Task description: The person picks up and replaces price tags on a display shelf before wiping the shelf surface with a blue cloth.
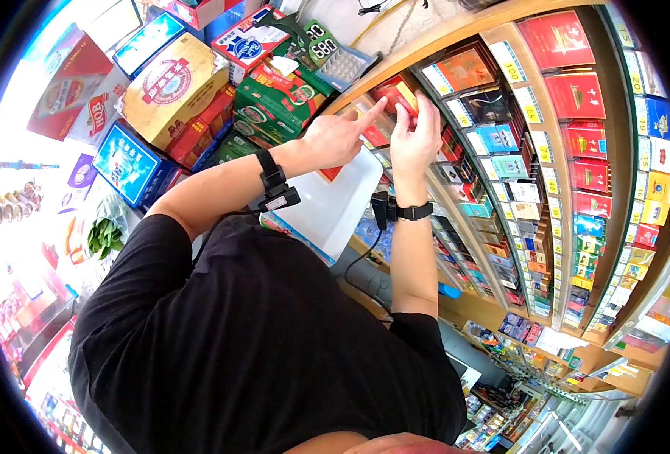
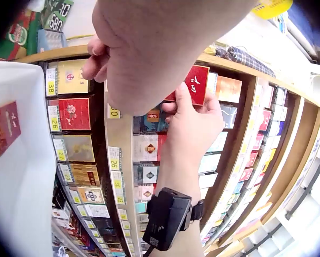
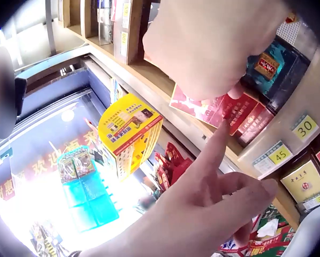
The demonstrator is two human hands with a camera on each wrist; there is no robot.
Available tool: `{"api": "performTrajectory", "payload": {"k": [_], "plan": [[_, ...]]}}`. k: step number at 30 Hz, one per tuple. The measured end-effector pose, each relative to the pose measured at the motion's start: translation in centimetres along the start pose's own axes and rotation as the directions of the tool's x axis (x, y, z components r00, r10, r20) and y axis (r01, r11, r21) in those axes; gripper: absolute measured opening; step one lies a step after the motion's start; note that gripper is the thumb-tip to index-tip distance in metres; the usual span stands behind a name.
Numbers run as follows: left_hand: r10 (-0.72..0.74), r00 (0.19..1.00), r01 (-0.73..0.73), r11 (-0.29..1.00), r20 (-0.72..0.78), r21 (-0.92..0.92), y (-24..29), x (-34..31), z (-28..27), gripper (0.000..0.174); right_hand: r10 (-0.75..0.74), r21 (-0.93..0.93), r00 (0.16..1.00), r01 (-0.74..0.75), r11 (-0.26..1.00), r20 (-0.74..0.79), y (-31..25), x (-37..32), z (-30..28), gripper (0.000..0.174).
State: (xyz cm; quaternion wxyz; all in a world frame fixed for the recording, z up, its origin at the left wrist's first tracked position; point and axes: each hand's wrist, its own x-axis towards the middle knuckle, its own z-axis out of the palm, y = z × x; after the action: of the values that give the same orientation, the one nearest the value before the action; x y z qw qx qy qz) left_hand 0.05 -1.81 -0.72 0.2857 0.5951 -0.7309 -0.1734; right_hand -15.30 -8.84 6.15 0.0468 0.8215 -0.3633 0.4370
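Observation:
In the head view, the right hand [image 1: 418, 144] pinches a red pack [image 1: 406, 94] in front of the shelf. The left hand [image 1: 333, 141] points at it with a straight index finger, its other fingers bent. The right wrist view shows the left hand's [image 3: 202, 201] index fingertip at the red pack [image 3: 194, 107], under the right hand [image 3: 213, 48]. Gold characters show on the pack [image 2: 196, 84] in the left wrist view, between the right hand's [image 2: 189, 126] thumb and fingers; the left hand [image 2: 144, 59] partly blocks that view.
A white tray [image 1: 333, 212] with another red pack [image 2: 5, 128] lies below the hands. Shelves of packs with price tags [image 1: 511, 71] rise at the right. Stacked cartons [image 1: 170, 82] stand at the left. A yellow display box [image 3: 129, 134] stands beyond the shelf edge.

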Motion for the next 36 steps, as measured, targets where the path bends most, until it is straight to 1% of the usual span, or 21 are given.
{"api": "performTrajectory", "payload": {"k": [2,4,8,11,12,14,15,17,18,20,22,23,24,25,27,31,34,36], "plan": [[-0.006,1.000,0.006,1.000,-0.007,-0.007,0.0,0.1,-0.1,0.106,-0.023,0.019,1.000,0.024,1.000,-0.020,0.1,0.0,0.3,0.037],[-0.026,0.999,0.025,1.000,0.041,0.015,0.1,0.3,-0.2,0.107,-0.033,0.002,0.999,0.033,0.999,-0.016,0.3,0.1,0.4,0.038],[-0.028,0.999,0.027,0.999,0.033,0.030,-0.1,0.6,0.3,0.108,-0.073,-0.042,0.997,0.072,0.997,-0.023,0.7,0.2,0.6,0.036],[-0.023,0.999,0.022,0.999,0.040,0.026,-0.3,1.2,0.5,0.108,-0.074,-0.040,0.996,0.072,0.997,-0.040,0.8,0.2,0.8,0.036],[-0.033,0.998,0.030,0.998,0.054,0.047,-0.1,1.3,0.2,0.108,-0.073,-0.041,0.997,0.072,0.997,-0.038,0.9,0.1,0.9,0.036],[-0.042,0.997,0.038,0.997,0.070,0.067,0.0,1.5,0.2,0.108,0.001,-0.012,1.000,-0.002,1.000,-0.017,1.2,-0.2,1.2,0.036],[-0.041,0.997,0.037,0.997,0.058,0.074,0.0,1.6,0.3,0.107,0.003,-0.014,1.000,-0.003,1.000,-0.016,1.4,-0.1,1.4,0.036],[-0.038,0.998,0.034,0.996,0.050,0.081,-0.1,1.9,0.5,0.107,-0.105,-0.036,0.992,0.102,0.994,-0.073,1.8,0.0,1.7,0.039],[-0.038,0.998,0.034,0.996,0.044,0.078,-0.2,2.0,0.6,0.106,-0.103,-0.037,0.992,0.100,0.994,-0.073,1.7,-0.1,1.6,0.039],[-0.038,0.999,0.035,0.997,0.037,0.076,-0.3,2.0,0.8,0.106,-0.040,-0.039,0.999,0.040,0.998,-0.020,1.4,-0.1,1.4,0.040],[-0.018,1.000,0.019,0.997,-0.016,0.077,-0.2,1.8,0.9,0.105,-0.062,-0.050,0.997,0.060,0.997,-0.037,1.3,0.0,1.5,0.040],[-0.016,1.000,0.017,0.997,-0.014,0.077,-0.2,1.8,1.0,0.105,-0.085,-0.061,0.995,0.082,0.995,-0.053,1.4,0.1,1.5,0.041],[-0.014,1.000,0.016,0.996,-0.023,0.082,-0.2,1.8,1.1,0.105,-0.084,-0.062,0.995,0.080,0.995,-0.053,1.5,0.0,1.5,0.041],[-0.012,0.999,0.015,0.996,-0.031,0.088,-0.2,1.8,1.1,0.105,-0.043,-0.098,0.998,0.038,0.994,-0.041,1.6,0.0,1.5,0.042],[-0.017,1.000,0.018,0.996,-0.016,0.083,-0.1,1.8,0.9,0.105,0.024,-0.151,1.000,-0.027,0.988,-0.016,1.9,0.1,1.6,0.045],[-0.024,1.000,0.025,0.997,-0.006,0.071,-0.3,1.9,1.3,0.104,0.037,-0.136,0.999,-0.035,0.990,0.009,1.9,0.0,1.6,0.045],[-0.059,0.997,0.056,0.997,0.040,0.061,-0.3,2.1,1.4,0.105,0.060,-0.180,0.997,-0.051,0.982,0.042,1.6,0.3,1.7,0.045],[-0.060,0.997,0.058,0.997,0.048,0.060,-0.4,2.0,1.1,0.104,0.109,-0.239,0.988,-0.081,0.968,0.107,1.3,0.6,1.7,0.044]]}}
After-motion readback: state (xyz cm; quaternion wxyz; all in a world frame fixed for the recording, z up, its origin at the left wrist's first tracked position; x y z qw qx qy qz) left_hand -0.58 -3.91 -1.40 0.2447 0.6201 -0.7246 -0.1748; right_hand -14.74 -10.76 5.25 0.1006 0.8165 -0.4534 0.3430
